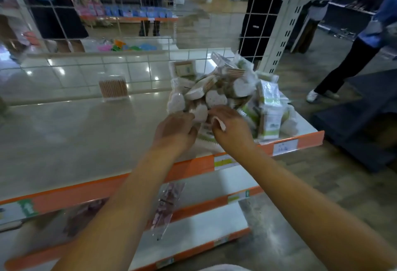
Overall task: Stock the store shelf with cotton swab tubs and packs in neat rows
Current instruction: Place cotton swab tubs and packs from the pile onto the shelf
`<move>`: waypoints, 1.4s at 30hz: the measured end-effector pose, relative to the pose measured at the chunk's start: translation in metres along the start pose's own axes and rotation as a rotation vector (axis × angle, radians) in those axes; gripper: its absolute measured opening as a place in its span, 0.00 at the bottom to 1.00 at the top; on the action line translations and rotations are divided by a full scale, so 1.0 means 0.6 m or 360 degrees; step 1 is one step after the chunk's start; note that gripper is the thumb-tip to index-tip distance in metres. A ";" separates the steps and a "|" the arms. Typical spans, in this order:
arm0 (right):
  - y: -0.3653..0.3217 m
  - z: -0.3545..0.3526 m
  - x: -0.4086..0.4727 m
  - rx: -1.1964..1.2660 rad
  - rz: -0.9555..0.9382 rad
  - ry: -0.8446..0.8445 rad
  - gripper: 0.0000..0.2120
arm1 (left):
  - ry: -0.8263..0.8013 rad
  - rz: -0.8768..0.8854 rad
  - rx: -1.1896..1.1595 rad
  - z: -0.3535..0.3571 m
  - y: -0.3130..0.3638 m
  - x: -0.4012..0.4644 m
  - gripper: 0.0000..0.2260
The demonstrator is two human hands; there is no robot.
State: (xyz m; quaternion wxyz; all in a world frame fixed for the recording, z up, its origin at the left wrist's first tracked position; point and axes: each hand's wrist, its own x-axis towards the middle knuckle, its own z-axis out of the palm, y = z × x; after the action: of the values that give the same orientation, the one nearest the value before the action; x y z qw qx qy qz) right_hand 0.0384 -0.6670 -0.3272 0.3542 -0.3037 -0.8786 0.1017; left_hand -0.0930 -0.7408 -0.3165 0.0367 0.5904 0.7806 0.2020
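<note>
A big heap of cotton swab packs (227, 96) lies at the right end of the top shelf (75, 133), close to its orange front edge (189, 167). The packs are piled on each other and blurred, so they cannot be counted. One tub of swabs (113, 87) stands upright by itself at the back of the shelf, well apart from the heap, just in front of the white wire grid (129, 64).

Both hands reach into the near side of the heap. The left hand (176, 129) has its fingers curled round a pack. The right hand (231, 123) pinches a white pack edge with bent fingers. The packs hide the fingertips.

Two lower shelves show below the arms. One clear bag (166, 204) with pinkish bits lies there, partly behind the left arm. At the right, a person in a blue top (386, 14) stands on the floor, cut off by the picture's edge.
</note>
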 end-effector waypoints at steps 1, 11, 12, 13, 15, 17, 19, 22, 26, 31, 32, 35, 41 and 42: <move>0.008 -0.006 0.000 -0.0020 0.0006 0.0012 0.13 | -0.0010 0.0005 0.0016 0.004 0.005 0.003 0.15; 0.046 -0.016 0.041 -0.0156 0.0050 0.0026 0.15 | -0.0001 -0.0024 0.0029 0.010 0.028 0.021 0.14; 0.044 -0.015 0.048 -0.0210 0.0104 -0.0068 0.18 | -0.0004 -0.0028 0.0032 0.009 0.031 0.022 0.14; 0.043 -0.014 0.055 -0.0262 0.0142 -0.0144 0.21 | -0.0004 -0.0030 0.0037 0.009 0.033 0.023 0.14; 0.041 -0.009 0.065 -0.0361 0.0166 -0.0221 0.23 | -0.0011 -0.0041 0.0043 0.011 0.037 0.025 0.14; 0.041 -0.002 0.071 -0.0412 0.0179 -0.0264 0.25 | -0.0024 -0.0051 0.0048 0.014 0.039 0.026 0.15; 0.040 0.007 0.074 -0.0431 0.0191 -0.0278 0.26 | -0.0037 -0.0056 0.0053 0.016 0.039 0.026 0.15; 0.038 0.012 0.080 -0.0492 0.0268 -0.0375 0.28 | -0.0042 -0.0073 0.0057 0.017 0.037 0.024 0.15; 0.030 0.016 0.090 -0.0560 0.0326 -0.0464 0.31 | -0.0028 -0.0080 0.0070 0.015 0.033 0.023 0.15; 0.025 0.016 0.093 -0.0561 0.0373 -0.0476 0.33 | -0.0017 -0.0101 0.0087 0.013 0.025 0.019 0.14; 0.025 0.017 0.093 -0.0567 0.0379 -0.0462 0.32 | -0.0018 -0.0102 0.0087 0.012 0.023 0.018 0.14; 0.025 0.023 0.091 -0.0591 0.0392 -0.0403 0.29 | -0.0027 -0.0110 0.0072 0.010 0.021 0.016 0.14; 0.028 0.018 0.087 -0.0494 0.0383 -0.0347 0.25 | -0.0043 -0.0132 0.0063 -0.005 0.020 0.010 0.16; 0.029 0.016 0.086 -0.0472 0.0371 -0.0331 0.25 | -0.0034 -0.0131 0.0058 -0.008 0.021 0.009 0.16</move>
State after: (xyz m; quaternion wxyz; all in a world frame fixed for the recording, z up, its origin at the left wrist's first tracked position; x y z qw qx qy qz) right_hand 0.0109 -0.6215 -0.3124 0.1989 -0.4399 -0.8747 0.0422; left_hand -0.0848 -0.7345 -0.3070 0.0426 0.5605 0.8073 0.1797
